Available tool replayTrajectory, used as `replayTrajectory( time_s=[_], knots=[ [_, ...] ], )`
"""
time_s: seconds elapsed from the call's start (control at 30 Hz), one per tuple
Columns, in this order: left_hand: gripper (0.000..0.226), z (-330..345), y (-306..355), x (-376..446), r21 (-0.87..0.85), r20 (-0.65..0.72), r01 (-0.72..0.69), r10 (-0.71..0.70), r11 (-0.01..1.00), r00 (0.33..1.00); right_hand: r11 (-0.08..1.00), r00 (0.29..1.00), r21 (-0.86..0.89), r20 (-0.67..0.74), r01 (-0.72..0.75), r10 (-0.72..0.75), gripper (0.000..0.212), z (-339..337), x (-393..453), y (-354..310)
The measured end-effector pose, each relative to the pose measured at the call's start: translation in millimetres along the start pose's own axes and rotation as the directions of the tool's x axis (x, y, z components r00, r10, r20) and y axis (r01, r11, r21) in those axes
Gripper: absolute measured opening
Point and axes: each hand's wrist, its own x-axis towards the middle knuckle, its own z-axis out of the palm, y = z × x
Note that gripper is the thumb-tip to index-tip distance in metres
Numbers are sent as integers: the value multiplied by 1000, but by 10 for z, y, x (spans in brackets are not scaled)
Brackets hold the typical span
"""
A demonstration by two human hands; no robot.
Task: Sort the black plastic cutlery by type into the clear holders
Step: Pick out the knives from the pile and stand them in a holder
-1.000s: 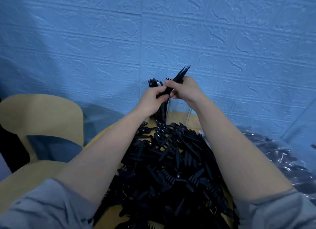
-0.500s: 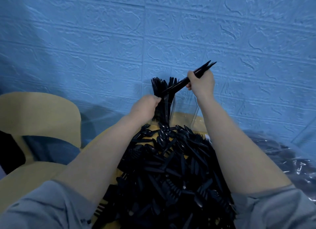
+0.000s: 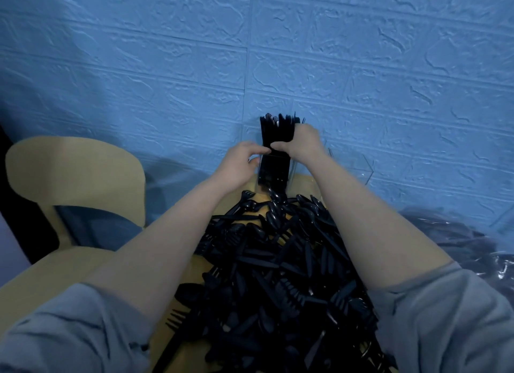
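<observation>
Black cutlery (image 3: 278, 275) heaped on table (image 3: 189, 275); light, stiff, slippery, best taken by handles. Right hand (image 3: 301, 143) clenched round bundle (image 3: 278, 130) standing in clear holder (image 3: 274, 168). Left hand (image 3: 240, 161) curled on holder's rim.

Right hand (image 3: 301, 143) lowered its raised cutlery into the upright bunch (image 3: 278, 133) in the holder (image 3: 274, 168)

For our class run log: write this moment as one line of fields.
stage: loading holder | left hand: steadies clear holder | right hand: grips upright cutlery bundle in holder | loose cutlery pile: unsorted on table
</observation>
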Motion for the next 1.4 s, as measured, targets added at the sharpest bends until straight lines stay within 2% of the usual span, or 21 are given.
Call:
replayTrajectory(
  time_s=[0.07, 0.13, 0.2, 0.27, 0.37, 0.57, 0.63, 0.7, 0.8, 0.9, 0.97, 1.03, 1.13, 1.23, 1.4],
  knots=[
    [35, -47, -13, -80, -56, 16, 11, -10, 998, 1000, 1000, 1000, 10, 12, -25, 25, 61, 7, -57, -10],
    [34, -118, -25, -201, -82, 19, 36, -35, 996, 999, 995, 999, 94, -41, -24, 28, 76, -13, -175, -11],
    [32, -209, -43, -362, -83, 30, 69, -66, 994, 997, 987, 993, 158, -120, 12, 7, 80, -40, -328, -13],
    [30, -315, -63, -562, -60, 73, 95, -91, 994, 993, 984, 985, 163, -167, 77, -49, 75, -73, -481, -29],
    [30, -446, -88, -892, -40, 146, 128, -121, 991, 982, 982, 976, 85, -157, 167, -152, 66, -128, -693, -58],
    [30, -554, -102, -1487, -6, 151, 197, -194, 980, 969, 983, 977, 18, -121, 180, -177, 46, -215, -1082, 42],
    [27, -592, -67, -1645, -22, 146, 236, -230, 972, 962, 983, 981, 12, -62, 183, -182, 36, -224, -1256, 75],
    [27, -609, 5, -1795, -36, 169, 262, -252, 964, 953, 977, 976, -19, 52, 212, -211, 28, -233, -1483, 71],
    [37, -599, 101, -2003, 1, 220, 303, -296, 953, 930, 946, 898, 23, 310, 323, -314, 28, -206, -1878, 21],
    [51, -614, 126, -2190, 104, 263, 376, -390, 921, 883, 906, 788, 80, 465, 416, -403, 49, -117, -2212, -50],
    [62, -620, 141, -2302, 128, 301, 406, -426, 905, 853, 885, 733, -13, 567, 465, -377, 70, -31, -2371, -94],
    [68, -603, 180, -2385, 122, 329, 405, -421, 906, 845, 824, 710, -173, 620, 539, -334, 83, 45, -2463, -112],
    [60, -560, 228, -2451, 71, 269, 438, -440, 896, 857, 751, 751, -318, 568, 579, -338, 77, 70, -2495, -98],
    [38, -511, 226, -2500, -75, 189, 478, -458, 875, 869, 765, 807, -346, 467, 544, -362, 55, 17, -2478, -40],
    [26, -444, 258, -2513, -187, 90, 489, -481, 852, 872, 824, 894, -368, 300, 431, -334, 34, -35, -2428, 167]
  ],
)
